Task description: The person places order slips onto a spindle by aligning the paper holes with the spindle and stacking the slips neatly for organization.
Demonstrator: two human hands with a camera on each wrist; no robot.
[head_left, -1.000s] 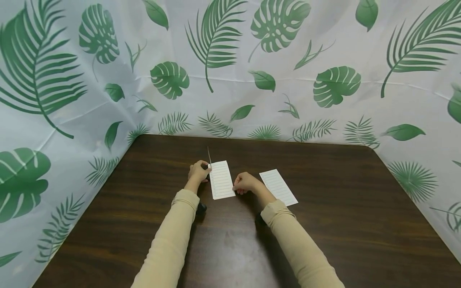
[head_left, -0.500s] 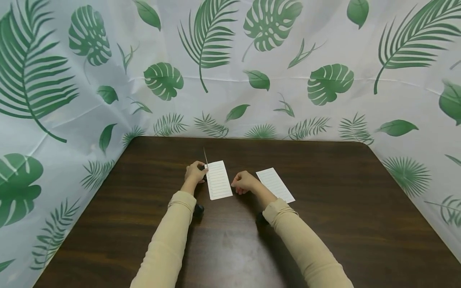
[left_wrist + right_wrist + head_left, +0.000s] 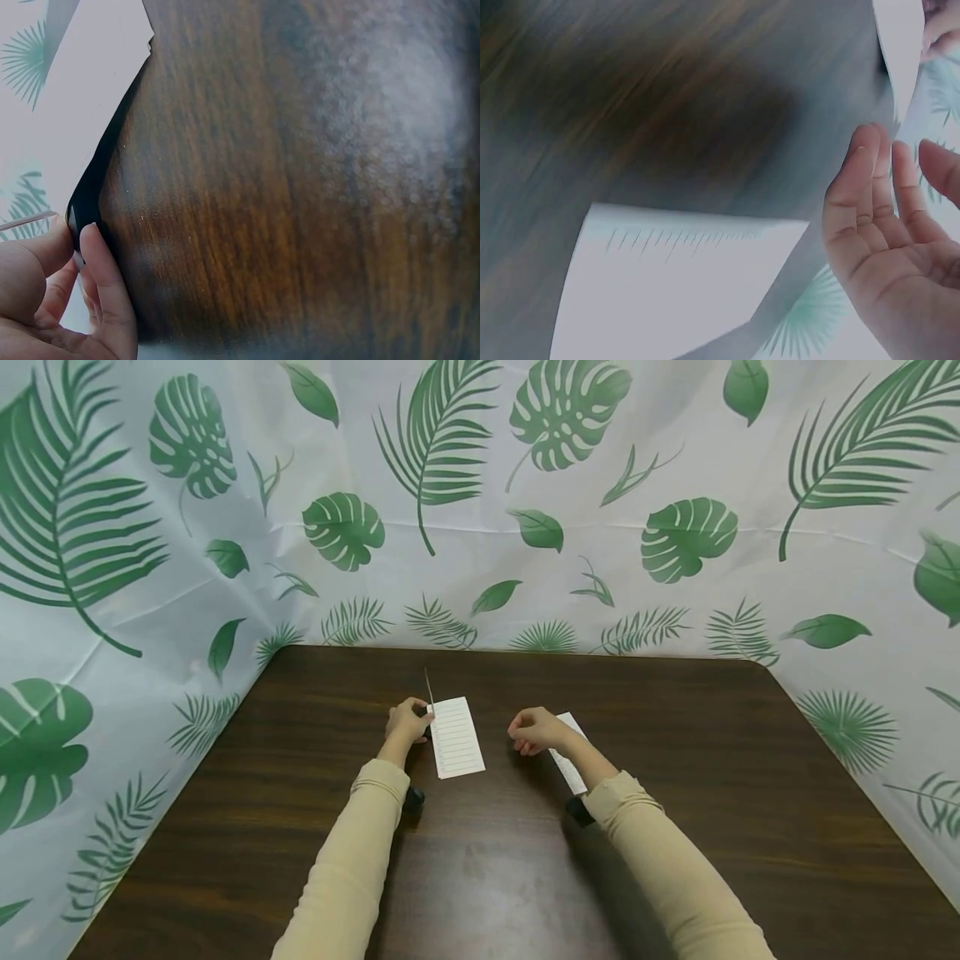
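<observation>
My left hand (image 3: 407,722) pinches the upper left corner of a white lined paper (image 3: 456,739) between thumb and fingers. The left wrist view shows the paper (image 3: 94,82) rising from the fingertips, with a dark strip (image 3: 91,191) beneath its edge; whether that is shadow or an object, I cannot tell. A thin, straight, upright thing (image 3: 428,685) sticks out by that corner. My right hand (image 3: 534,732) hovers apart from this paper, its fingers loosely bent and holding nothing. Beneath the right wrist lies a second lined paper (image 3: 567,770), partly hidden by the arm.
Both papers are on a dark wood-grain table (image 3: 712,793). A white curtain with green leaf prints (image 3: 570,510) encloses the back and sides. A black band (image 3: 579,811) shows at the right wrist, and a similar one (image 3: 414,799) at the left.
My right hand has left the lower right edge of the first paper and shifted right, now covering more of the second one. The left hand keeps its pinch on the corner.
</observation>
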